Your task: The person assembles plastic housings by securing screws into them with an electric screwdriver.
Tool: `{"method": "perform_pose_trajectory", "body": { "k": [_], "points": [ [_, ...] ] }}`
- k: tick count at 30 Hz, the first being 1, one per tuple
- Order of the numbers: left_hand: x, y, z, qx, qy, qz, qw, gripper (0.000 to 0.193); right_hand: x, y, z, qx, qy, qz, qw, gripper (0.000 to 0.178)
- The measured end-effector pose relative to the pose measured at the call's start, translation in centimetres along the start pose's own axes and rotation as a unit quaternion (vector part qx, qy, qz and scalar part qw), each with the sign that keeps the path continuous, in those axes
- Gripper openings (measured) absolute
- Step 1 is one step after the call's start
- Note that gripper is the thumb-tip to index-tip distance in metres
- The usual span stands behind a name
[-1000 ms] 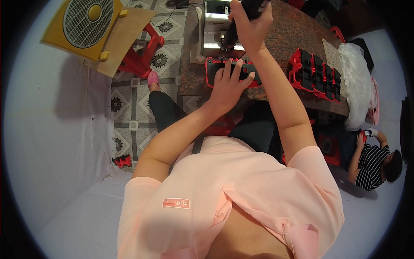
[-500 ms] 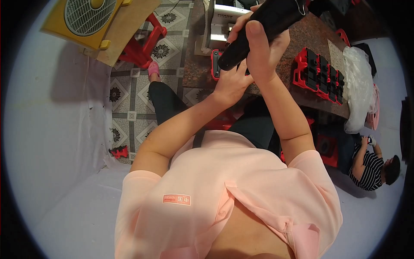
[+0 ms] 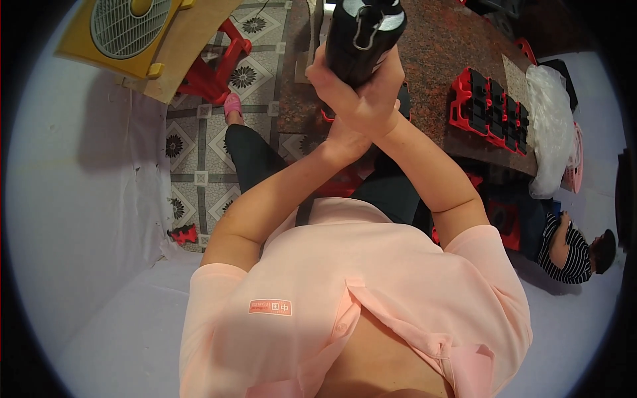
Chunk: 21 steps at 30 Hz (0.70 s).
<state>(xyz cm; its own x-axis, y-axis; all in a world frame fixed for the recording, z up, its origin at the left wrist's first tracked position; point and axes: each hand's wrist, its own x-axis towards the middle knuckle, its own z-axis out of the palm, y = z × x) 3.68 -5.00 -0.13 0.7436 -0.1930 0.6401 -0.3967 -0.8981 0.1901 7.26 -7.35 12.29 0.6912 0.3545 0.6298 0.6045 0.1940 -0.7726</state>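
My right hand (image 3: 371, 106) is wrapped round a thick black electric screwdriver (image 3: 352, 56), whose end with a wire hanging loop points up toward me. Its working tip is hidden under the hand. Below and beside it, my left hand (image 3: 346, 140) lies low at the table's near edge, with its fingers mostly covered by the right hand. A red-and-black part (image 3: 406, 98) shows only in pieces on both sides of my hands. What the left fingers do with it cannot be seen.
A block of red-and-black parts (image 3: 488, 109) stands on the speckled stone table (image 3: 438, 46) to the right, near a clear plastic bag (image 3: 549, 126). A yellow fan (image 3: 126, 33) stands far left above a red stool (image 3: 215, 66). Another person (image 3: 570, 249) sits at right.
The screwdriver has swung from a slant to nearly upright, and my right hand has moved left and down over the left hand. The red-and-black part is now more covered.
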Motion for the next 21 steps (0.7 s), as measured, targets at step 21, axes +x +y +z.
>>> {"method": "perform_pose_trajectory", "body": {
  "k": [21],
  "points": [
    [-2.5,-2.2,-3.6,-0.034,-0.051,-0.001,0.998,0.060,6.6,5.6,-5.0,-0.082,0.084,-0.120,0.986,0.027]
  ]
}}
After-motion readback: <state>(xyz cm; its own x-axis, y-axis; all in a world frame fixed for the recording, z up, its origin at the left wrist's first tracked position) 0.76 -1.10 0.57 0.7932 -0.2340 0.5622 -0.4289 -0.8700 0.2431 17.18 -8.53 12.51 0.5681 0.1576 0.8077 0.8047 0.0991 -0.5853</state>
